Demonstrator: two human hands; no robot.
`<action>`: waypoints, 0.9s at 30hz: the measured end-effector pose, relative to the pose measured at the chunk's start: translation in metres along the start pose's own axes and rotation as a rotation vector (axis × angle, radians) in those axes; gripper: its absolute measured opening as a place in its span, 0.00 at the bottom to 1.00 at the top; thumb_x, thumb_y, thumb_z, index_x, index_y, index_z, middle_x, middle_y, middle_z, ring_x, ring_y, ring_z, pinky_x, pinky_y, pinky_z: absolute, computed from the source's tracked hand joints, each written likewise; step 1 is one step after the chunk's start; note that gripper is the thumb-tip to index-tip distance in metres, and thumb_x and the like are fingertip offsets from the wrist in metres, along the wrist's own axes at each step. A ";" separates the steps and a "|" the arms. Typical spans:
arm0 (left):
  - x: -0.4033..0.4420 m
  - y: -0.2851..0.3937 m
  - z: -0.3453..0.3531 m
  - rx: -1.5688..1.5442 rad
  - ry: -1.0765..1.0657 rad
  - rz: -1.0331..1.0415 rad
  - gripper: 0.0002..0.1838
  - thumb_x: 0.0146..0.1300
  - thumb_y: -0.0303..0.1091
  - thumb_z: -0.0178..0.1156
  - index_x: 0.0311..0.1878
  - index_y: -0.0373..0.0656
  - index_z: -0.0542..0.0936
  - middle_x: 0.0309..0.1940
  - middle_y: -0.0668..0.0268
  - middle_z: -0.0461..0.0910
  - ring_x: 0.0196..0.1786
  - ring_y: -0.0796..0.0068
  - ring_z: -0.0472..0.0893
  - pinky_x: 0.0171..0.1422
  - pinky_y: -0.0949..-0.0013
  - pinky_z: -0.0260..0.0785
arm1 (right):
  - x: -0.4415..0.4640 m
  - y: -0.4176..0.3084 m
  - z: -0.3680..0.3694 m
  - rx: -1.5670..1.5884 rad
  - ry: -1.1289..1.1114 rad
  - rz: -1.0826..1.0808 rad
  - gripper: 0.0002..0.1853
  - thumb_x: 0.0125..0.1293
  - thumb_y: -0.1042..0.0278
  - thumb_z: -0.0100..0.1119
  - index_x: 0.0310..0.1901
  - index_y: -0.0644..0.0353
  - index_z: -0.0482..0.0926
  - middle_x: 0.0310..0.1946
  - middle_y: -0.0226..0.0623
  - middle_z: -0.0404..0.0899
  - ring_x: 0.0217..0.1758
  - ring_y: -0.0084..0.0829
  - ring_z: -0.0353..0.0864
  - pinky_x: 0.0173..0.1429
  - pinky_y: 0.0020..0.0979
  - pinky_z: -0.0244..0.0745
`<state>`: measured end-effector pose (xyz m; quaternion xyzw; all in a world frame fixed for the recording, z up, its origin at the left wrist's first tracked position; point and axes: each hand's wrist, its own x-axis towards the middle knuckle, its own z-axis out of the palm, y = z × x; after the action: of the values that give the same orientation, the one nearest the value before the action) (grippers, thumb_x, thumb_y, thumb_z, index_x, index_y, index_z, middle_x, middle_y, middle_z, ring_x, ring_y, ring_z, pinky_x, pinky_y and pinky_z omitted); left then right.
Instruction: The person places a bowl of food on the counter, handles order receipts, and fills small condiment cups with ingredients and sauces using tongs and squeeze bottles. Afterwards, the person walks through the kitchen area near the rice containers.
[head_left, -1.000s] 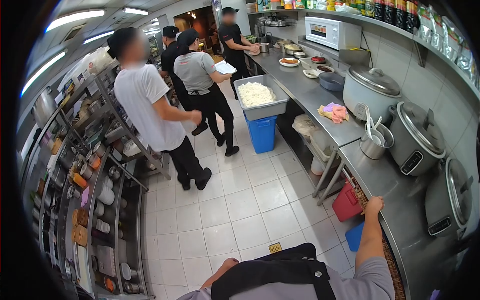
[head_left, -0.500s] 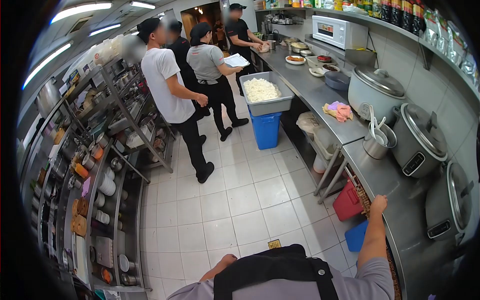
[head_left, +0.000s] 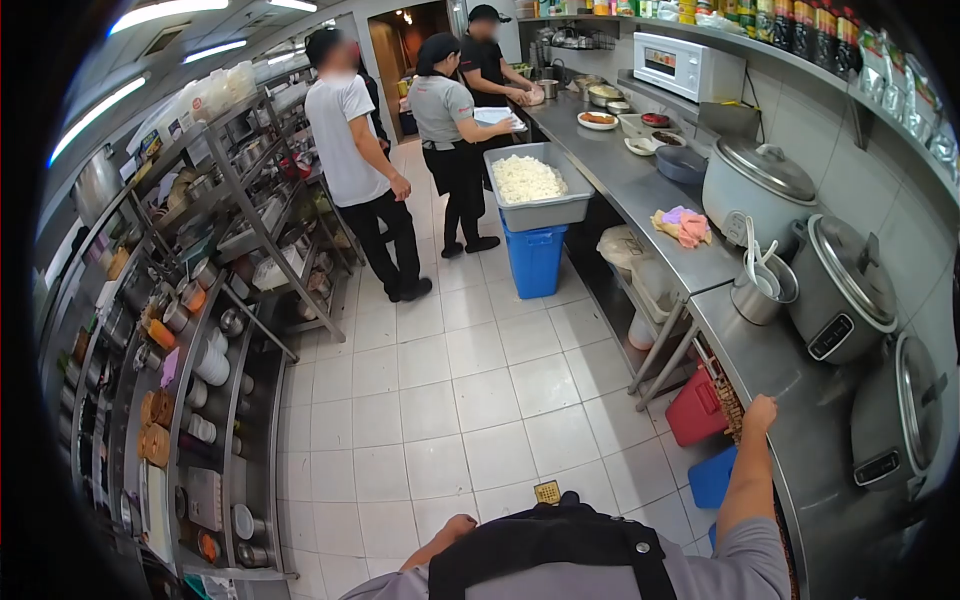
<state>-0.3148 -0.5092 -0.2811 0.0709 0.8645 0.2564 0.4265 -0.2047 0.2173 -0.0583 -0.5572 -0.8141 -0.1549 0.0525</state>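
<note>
My right hand (head_left: 760,413) rests as a closed fist at the front edge of the steel counter (head_left: 775,385), and no object shows in it. That arm reaches forward from a grey sleeve. My left hand (head_left: 459,526) hangs low beside my dark apron (head_left: 530,553), over the tiled floor. Its fingers are small and partly hidden, so their pose is unclear. Ahead of the right hand stands a metal pot (head_left: 757,303) with white-handled ladles in it. Grey rice cookers (head_left: 840,285) line the wall side of the counter.
Several people stand ahead; one in a white shirt (head_left: 350,130), one holding a white tray (head_left: 497,118). A grey tub of white food (head_left: 575,207) sits on a blue bin (head_left: 532,262). Steel shelving (head_left: 232,190) fills the left. Pink cloths (head_left: 688,228) lie on the counter.
The person in the white shirt has moved farther away down the aisle. The person with the tray has shifted slightly away. My hands have barely moved.
</note>
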 end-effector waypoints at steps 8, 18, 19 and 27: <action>-0.016 0.005 0.006 -0.047 0.085 -0.046 0.19 0.52 0.43 0.63 0.44 0.43 0.87 0.41 0.54 0.86 0.45 0.57 0.85 0.53 0.60 0.75 | 0.005 -0.003 0.003 -0.005 -0.030 0.014 0.06 0.61 0.74 0.61 0.35 0.61 0.87 0.39 0.47 0.85 0.41 0.42 0.87 0.46 0.33 0.83; 0.004 0.010 0.004 -0.121 0.011 -0.072 0.18 0.54 0.39 0.60 0.45 0.43 0.86 0.40 0.55 0.86 0.43 0.58 0.85 0.52 0.60 0.75 | 0.004 -0.005 0.007 -0.069 0.009 -0.025 0.07 0.60 0.74 0.60 0.33 0.59 0.88 0.37 0.45 0.85 0.38 0.39 0.87 0.40 0.31 0.84; 0.002 0.012 0.004 -0.096 -0.007 -0.079 0.18 0.54 0.39 0.60 0.45 0.43 0.86 0.40 0.55 0.86 0.43 0.58 0.85 0.52 0.59 0.76 | 0.006 -0.004 0.011 -0.061 0.018 -0.020 0.07 0.60 0.74 0.60 0.33 0.59 0.88 0.37 0.45 0.85 0.38 0.39 0.87 0.40 0.31 0.84; 0.007 0.006 0.003 0.134 0.007 0.068 0.16 0.56 0.41 0.57 0.39 0.41 0.86 0.37 0.51 0.85 0.41 0.55 0.85 0.48 0.56 0.75 | 0.005 -0.008 0.006 -0.063 0.069 -0.009 0.06 0.60 0.73 0.60 0.32 0.57 0.87 0.36 0.42 0.85 0.38 0.39 0.87 0.40 0.33 0.84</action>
<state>-0.3175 -0.4998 -0.2847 0.1275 0.8783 0.2125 0.4088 -0.2135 0.2213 -0.0637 -0.5492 -0.8090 -0.1999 0.0625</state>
